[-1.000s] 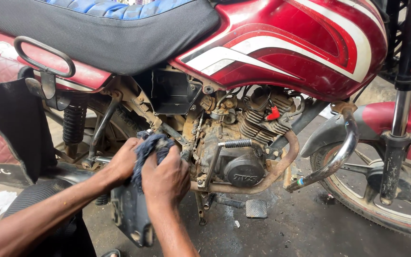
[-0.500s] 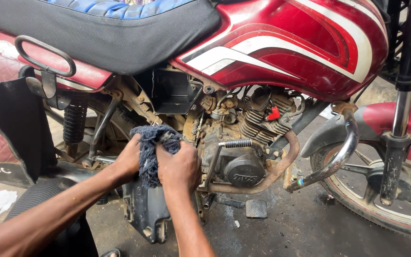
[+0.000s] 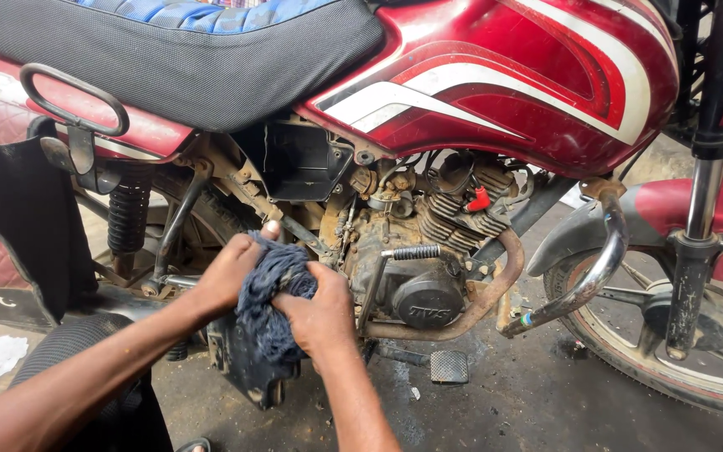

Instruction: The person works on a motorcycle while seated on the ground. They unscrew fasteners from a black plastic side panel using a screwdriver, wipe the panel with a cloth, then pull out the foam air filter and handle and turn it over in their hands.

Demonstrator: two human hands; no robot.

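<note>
Both hands clutched the rag [image 3: 274, 301], just left of the engine [image 3: 416, 276]: the right hand [image 3: 321, 311] curled shut on its near side, the left hand [image 3: 229, 272] beyond, its long axis hanging downward.

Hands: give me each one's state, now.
Left hand: closed on the rag.
Right hand: closed on the rag too.
</note>
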